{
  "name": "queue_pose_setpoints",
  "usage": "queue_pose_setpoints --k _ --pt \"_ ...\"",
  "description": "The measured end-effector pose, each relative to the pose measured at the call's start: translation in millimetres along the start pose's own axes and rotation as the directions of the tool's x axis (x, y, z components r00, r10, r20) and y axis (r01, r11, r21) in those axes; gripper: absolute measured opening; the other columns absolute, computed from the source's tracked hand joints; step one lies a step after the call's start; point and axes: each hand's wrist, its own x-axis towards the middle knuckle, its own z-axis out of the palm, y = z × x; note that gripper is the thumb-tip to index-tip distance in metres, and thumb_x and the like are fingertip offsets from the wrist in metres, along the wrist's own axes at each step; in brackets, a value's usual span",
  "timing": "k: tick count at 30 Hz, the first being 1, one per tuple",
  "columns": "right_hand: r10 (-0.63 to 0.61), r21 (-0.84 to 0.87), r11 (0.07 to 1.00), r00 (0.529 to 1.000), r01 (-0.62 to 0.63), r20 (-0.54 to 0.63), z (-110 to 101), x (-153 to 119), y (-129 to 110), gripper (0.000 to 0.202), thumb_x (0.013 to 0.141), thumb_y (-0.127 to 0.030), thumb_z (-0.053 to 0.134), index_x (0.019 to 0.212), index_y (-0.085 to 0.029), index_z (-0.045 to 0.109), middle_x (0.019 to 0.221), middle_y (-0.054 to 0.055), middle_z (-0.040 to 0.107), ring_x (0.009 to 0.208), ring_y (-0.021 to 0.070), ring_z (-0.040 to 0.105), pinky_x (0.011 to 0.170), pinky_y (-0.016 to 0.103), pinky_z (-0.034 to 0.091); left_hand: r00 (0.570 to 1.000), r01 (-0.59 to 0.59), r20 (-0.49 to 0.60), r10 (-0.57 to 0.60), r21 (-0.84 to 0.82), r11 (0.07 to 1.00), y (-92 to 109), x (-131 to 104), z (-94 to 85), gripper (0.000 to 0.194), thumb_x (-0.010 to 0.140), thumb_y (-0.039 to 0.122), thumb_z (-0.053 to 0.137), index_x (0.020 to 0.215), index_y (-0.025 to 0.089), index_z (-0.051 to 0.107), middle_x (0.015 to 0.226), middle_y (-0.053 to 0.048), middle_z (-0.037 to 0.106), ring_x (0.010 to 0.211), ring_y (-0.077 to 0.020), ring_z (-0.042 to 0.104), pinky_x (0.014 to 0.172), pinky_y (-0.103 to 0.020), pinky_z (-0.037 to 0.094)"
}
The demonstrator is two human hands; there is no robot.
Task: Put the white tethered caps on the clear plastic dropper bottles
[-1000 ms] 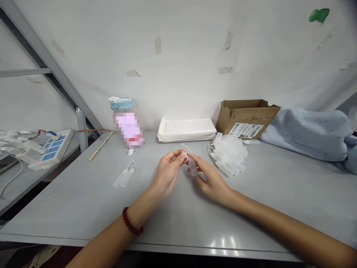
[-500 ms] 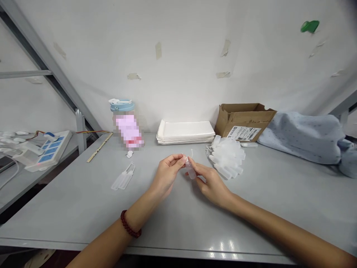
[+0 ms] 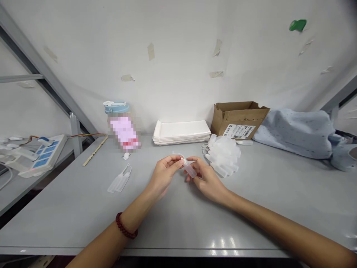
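Note:
Between my hands is a translucent white tag [image 3: 190, 171] with a thin strap looping from its top. My left hand [image 3: 164, 173] pinches the strap end between thumb and forefinger. On the other side, the curled fingers of my right hand [image 3: 206, 178] hold the strap and the tag's edge; some fingertips are hidden behind it. To the left, a couple of similar strapped tags [image 3: 119, 182] lie together on the grey table [image 3: 167, 227]. A fanned heap of like tags [image 3: 224, 156] lies just beyond my right hand.
Along the wall stand a blue-lidded container [image 3: 117, 107], a stack of white sheets [image 3: 182, 132] and an open cardboard box [image 3: 240, 119]. Light blue cloth [image 3: 292, 132] is bunched at right. A thin wooden strip [image 3: 95, 150] and a power strip [image 3: 47, 154] are at left.
The strap, which stuck up near my right fingers, now arcs out to the left above my left hand. My right forefinger has lifted toward the tag's top. The view has shifted slightly.

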Motion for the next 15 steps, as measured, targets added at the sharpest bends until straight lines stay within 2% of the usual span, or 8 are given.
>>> queue_pose_setpoints --k 3,6,9,12,15 --pt "0.090 0.101 0.990 0.995 -0.095 0.050 0 1 -1 0.041 0.066 0.002 0.040 0.101 -0.018 0.049 0.070 -0.003 0.056 0.064 0.0128 0.054 0.061 0.026 0.041 1.000 -0.011 0.016 0.011 0.007 1.000 2 -1 1.1 0.016 0.072 0.024 0.070 0.084 0.014 0.065 0.086 -0.003 0.062 0.086 -0.0150 0.056 0.085 -0.029 0.041" --pt "0.142 0.203 0.966 0.985 -0.160 0.099 -1 1 -4 0.024 0.065 -0.004 0.044 0.083 -0.018 0.049 0.066 -0.004 0.047 0.058 0.0102 0.045 0.054 0.023 0.035 0.998 -0.018 0.053 0.016 0.030 0.999 4 -3 1.8 0.018 0.072 0.024 0.070 0.086 0.015 0.063 0.089 -0.004 0.062 0.085 -0.0155 0.057 0.083 -0.029 0.042" --pt "0.161 0.312 0.929 0.976 -0.200 0.145 -2 1 -9 0.017 0.069 -0.012 0.045 0.085 -0.019 0.046 0.062 -0.006 0.040 0.052 0.0090 0.037 0.049 0.022 0.032 0.998 -0.016 0.063 0.011 0.087 0.996 7 -5 1.4 0.020 0.073 0.026 0.069 0.089 0.016 0.062 0.087 -0.003 0.063 0.079 -0.0147 0.058 0.079 -0.029 0.043" --pt "0.233 0.501 0.804 0.945 -0.321 0.231 -3 1 -16 0.011 0.080 -0.028 0.049 0.085 -0.021 0.042 0.058 -0.008 0.033 0.046 0.0073 0.026 0.044 0.020 0.026 0.997 -0.019 0.075 0.009 0.143 0.990 8 -6 -0.4 0.025 0.075 0.028 0.068 0.097 0.018 0.061 0.089 -0.004 0.064 0.084 -0.0155 0.058 0.080 -0.028 0.041" --pt "0.283 0.600 0.680 0.906 -0.421 0.315 -5 1 -21 0.026 0.084 -0.045 0.051 0.080 -0.022 0.039 0.054 -0.010 0.030 0.045 0.0060 0.018 0.042 0.019 0.019 0.992 -0.045 0.121 0.027 0.150 0.988 9 -6 -2.9 0.026 0.076 0.028 0.067 0.100 0.019 0.060 0.090 -0.003 0.064 0.086 -0.0152 0.058 0.082 -0.028 0.041"
